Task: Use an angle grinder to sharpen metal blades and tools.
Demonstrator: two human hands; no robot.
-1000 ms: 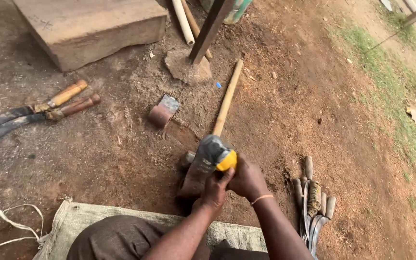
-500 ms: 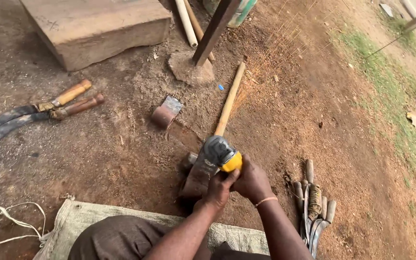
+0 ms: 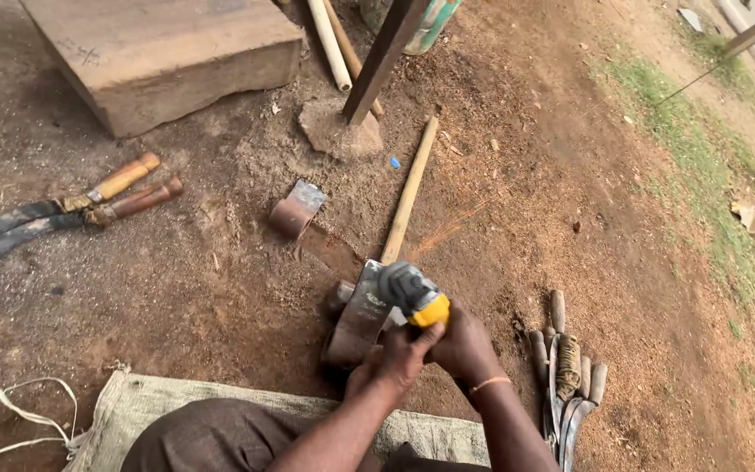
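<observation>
A yellow-bodied angle grinder [image 3: 412,295] runs against the edge of a flat steel hoe blade [image 3: 358,322] lying on packed brown earth just ahead of the seated person's knees, throwing a thin fan of orange sparks [image 3: 456,229] up and to the right. The right hand [image 3: 460,348] is wrapped tight round the grinder's body from behind, while the left hand [image 3: 395,360] is closed low over the tool and the near end of the blade; exactly which of the two its fingers press on cannot be told.

The grinder looks compact, dense and rigid, likely to kick and vibrate, so a firm two-handed grip on the body, clear of the grey disc guard, seems the safe hold. The blade appears heavy, stiff, dull and rust-stained, with its socket at the far end, where a long pale wooden handle [image 3: 409,190] runs away from the person.

Just beyond lies a short curved piece of rusty sheet metal [image 3: 296,210]. To the left rest two sickles [image 3: 10,229] with dark curved blades and turned wooden grips. To the right, a bundle of small wooden-handled tools [image 3: 564,371] sits on the dirt. Farther off stand a thick rough timber block [image 3: 168,54] and a dark post [image 3: 384,57] set in a stone footing. A woven sack [image 3: 133,404] and loose white cord [image 3: 10,419] lie in the near foreground.
</observation>
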